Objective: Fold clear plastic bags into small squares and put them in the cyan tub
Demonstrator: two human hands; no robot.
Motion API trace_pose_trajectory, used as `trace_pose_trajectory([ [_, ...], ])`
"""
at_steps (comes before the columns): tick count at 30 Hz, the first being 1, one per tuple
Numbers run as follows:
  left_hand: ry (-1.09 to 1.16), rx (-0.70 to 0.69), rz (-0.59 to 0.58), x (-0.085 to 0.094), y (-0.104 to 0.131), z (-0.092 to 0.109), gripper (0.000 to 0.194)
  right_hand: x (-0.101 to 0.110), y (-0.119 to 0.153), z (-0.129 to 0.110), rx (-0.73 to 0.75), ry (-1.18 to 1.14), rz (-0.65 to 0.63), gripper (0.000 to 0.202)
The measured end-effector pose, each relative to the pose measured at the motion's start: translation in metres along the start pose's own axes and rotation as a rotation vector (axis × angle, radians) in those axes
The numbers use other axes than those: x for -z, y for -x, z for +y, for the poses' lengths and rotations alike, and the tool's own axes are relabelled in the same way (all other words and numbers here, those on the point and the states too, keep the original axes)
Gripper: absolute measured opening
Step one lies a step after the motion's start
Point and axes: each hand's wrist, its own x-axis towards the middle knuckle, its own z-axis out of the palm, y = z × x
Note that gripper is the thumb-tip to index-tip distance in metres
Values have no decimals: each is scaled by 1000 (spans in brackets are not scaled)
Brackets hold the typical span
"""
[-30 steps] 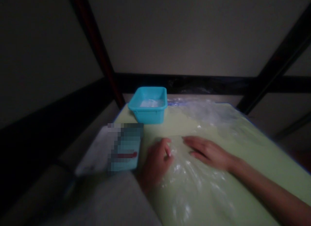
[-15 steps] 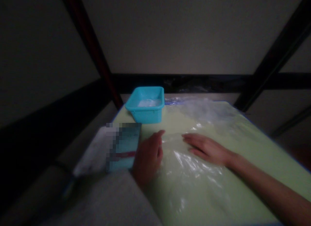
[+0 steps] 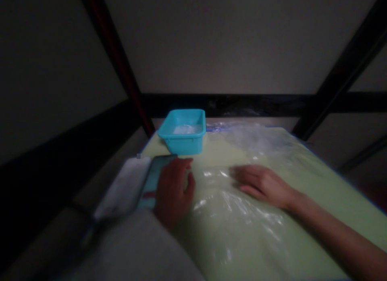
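A clear, shiny plastic sheet or bag (image 3: 236,220) lies creased over the pale green table top (image 3: 326,208). On its upper right part rests my right hand (image 3: 263,182), palm down, fingers stretched out to the left and fingertips blurred. My left hand (image 3: 172,192) is at the sheet's left side, thumb apart from its fingers. It overlaps a flat teal thing with a reddish band (image 3: 148,186); whether it touches this thing, I cannot tell. No object shows between the fingers of either hand.
A turquoise plastic basin (image 3: 184,145) stands at the back left, with something whitish inside. More crumpled clear plastic (image 3: 256,140) lies along the back. White material (image 3: 123,184) lies by the left edge. Dark frame bars (image 3: 116,59) stand behind the table.
My left hand has moved left, away from my right hand, and now covers part of the teal thing. My right hand has shifted slightly right along the plastic.
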Motion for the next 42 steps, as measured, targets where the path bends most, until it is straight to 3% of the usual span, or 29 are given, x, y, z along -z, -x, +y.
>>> trace_pose_trajectory([
  [4,125,-22,-230,-15,13,10,24,-8,-7,-10,39,-108,7,52],
  [8,127,29,-470,-25,20,13,38,-19,-7,-12,95,-123,-124,67],
  [11,27,59,-576,-25,19,13,47,-20,-2,-13,68,-113,-196,72],
  [15,-120,38,-567,-21,14,12,46,-15,0,-20,39,-126,-181,69],
  [21,-58,-66,-500,-24,14,15,45,-11,-12,-25,-127,-163,40,48],
  [25,96,-162,-599,-30,16,23,49,-19,-20,-25,-79,-154,14,57],
  [30,13,-176,-706,-33,17,24,56,-30,-17,-25,-49,-116,-70,69],
  [42,-102,-174,-696,-33,21,19,57,-32,21,25,-210,65,-11,74],
])
